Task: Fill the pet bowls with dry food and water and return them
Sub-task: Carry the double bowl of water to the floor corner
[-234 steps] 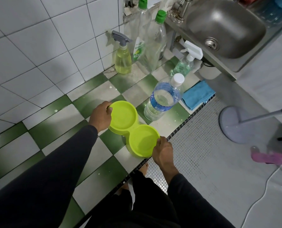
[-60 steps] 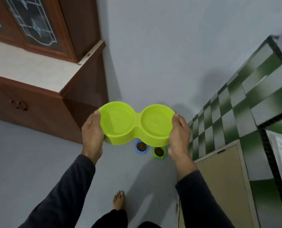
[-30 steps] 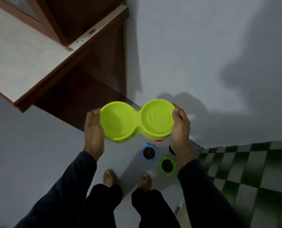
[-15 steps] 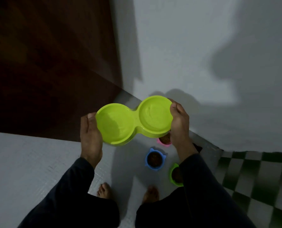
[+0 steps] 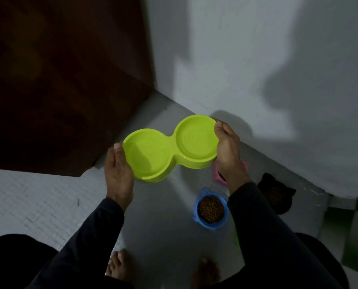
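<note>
A lime-green double pet bowl (image 5: 169, 148) is held level above the floor, both basins holding clear water. My left hand (image 5: 118, 172) grips its near-left rim, thumb on the edge. My right hand (image 5: 226, 149) grips the far-right rim with thumb and fingers. Below, on the grey floor, a blue cat-eared bowl (image 5: 211, 208) is full of brown dry food. A pink bowl (image 5: 218, 174) shows partly behind my right wrist. A black cat-eared bowl (image 5: 276, 193) with food stands to the right by the wall.
A dark wooden cabinet (image 5: 59, 80) fills the upper left, its corner close to the double bowl. A pale wall (image 5: 267, 69) runs behind the bowls. Green checkered tiles (image 5: 355, 236) lie at the right edge. My bare feet (image 5: 119, 265) stand on the floor below.
The camera and the double bowl have come lower and closer to the floor bowls. The double bowl has turned, its right basin now farther away. A black bowl has come into view.
</note>
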`<state>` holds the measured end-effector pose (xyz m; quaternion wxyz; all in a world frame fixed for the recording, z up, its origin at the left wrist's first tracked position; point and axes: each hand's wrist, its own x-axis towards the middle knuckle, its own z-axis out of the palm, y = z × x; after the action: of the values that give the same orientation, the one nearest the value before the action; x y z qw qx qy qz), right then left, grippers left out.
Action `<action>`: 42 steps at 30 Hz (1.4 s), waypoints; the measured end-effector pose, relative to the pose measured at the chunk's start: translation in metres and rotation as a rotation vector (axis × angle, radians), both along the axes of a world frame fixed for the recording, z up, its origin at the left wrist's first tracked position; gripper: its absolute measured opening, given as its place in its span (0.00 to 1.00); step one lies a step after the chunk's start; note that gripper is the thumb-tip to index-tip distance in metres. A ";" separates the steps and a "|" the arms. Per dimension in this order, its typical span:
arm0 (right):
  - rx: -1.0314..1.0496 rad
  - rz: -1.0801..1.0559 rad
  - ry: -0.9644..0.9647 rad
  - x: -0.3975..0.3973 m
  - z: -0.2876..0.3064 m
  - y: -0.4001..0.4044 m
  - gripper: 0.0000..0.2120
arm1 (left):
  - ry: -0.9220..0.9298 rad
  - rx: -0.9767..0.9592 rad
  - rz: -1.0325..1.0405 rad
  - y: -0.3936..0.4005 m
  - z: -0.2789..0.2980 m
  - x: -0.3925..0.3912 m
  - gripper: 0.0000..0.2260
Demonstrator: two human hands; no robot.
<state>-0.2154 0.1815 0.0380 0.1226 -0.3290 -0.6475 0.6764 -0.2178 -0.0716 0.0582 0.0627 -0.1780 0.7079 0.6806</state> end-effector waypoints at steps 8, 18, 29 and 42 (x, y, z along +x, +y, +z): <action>-0.016 0.022 -0.075 -0.012 -0.078 0.001 0.07 | -0.035 0.014 0.028 -0.005 -0.080 -0.003 0.18; -0.034 0.085 -0.128 -0.036 -0.132 0.007 0.07 | -0.131 -0.002 -0.046 -0.014 -0.125 -0.013 0.12; -0.033 0.162 -0.200 -0.057 -0.170 0.005 0.13 | -0.256 0.071 -0.022 -0.020 -0.166 -0.008 0.16; 0.090 0.274 -0.276 -0.061 -0.207 0.000 0.21 | -0.358 0.063 0.020 -0.024 -0.194 0.006 0.13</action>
<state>-0.2763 0.1813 -0.1687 -0.0460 -0.3215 -0.7263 0.6058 -0.2118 -0.0958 -0.1358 0.1864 -0.3013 0.6620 0.6605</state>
